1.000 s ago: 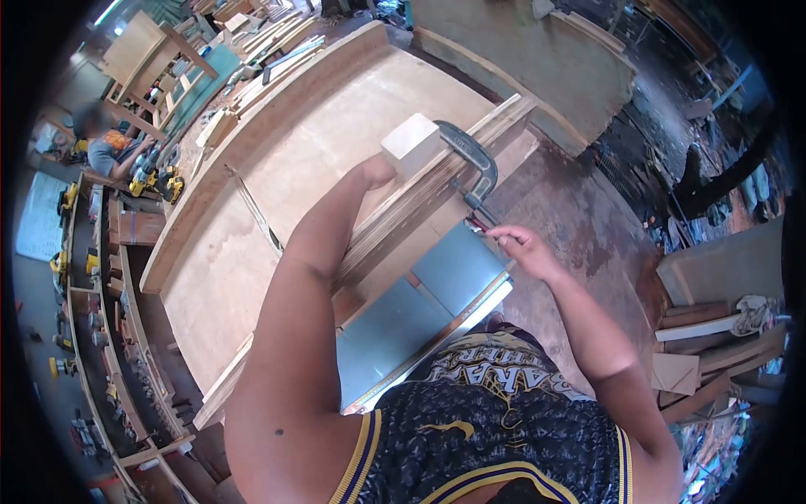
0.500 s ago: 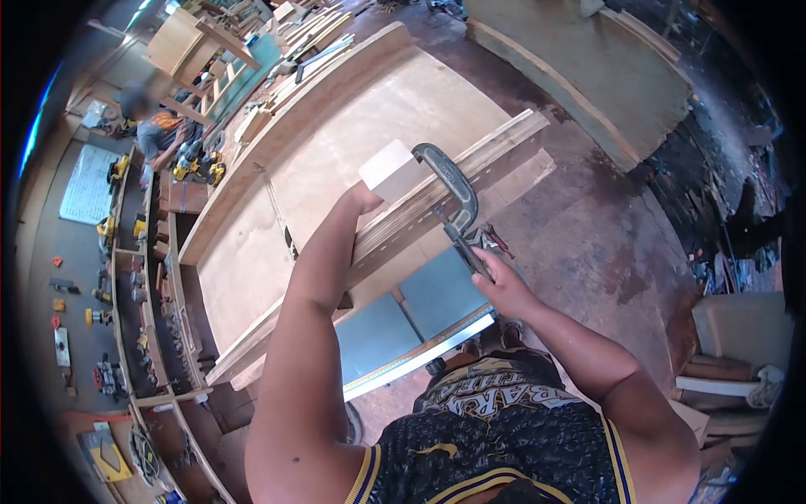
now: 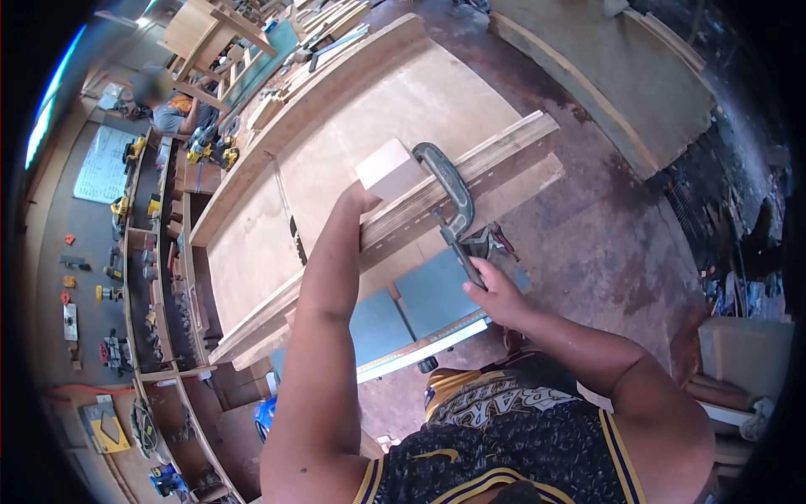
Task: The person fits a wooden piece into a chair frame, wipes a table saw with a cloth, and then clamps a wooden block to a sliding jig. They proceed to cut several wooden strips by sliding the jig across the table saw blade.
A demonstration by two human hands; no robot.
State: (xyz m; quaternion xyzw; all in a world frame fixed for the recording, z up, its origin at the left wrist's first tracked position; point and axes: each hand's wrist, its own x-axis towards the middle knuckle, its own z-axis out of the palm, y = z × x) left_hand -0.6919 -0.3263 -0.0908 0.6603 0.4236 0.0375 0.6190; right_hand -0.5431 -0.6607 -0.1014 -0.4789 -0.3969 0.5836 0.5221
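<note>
My right hand (image 3: 497,294) is closed around the handle of a dark G-clamp (image 3: 453,189). The clamp's curved frame reaches over the edge of a long plywood frame rail (image 3: 495,160), its upper jaw beside a pale wooden block (image 3: 391,170). My left hand (image 3: 361,202) holds that block against the inner side of the rail; most of its fingers are hidden behind the block. The rail belongs to a wide shallow wooden frame with a plywood panel (image 3: 369,109).
Below the frame is a grey-topped machine table (image 3: 437,290). Shelves with power tools (image 3: 201,149) run along the left, where another person (image 3: 172,113) sits. A large board (image 3: 613,76) lies at upper right, and timber strips (image 3: 336,25) are stacked behind.
The view has shifted slightly, moving the scene a little to the right. My right hand stays on the clamp handle, its grip slightly altered; my left hand stays at the block.
</note>
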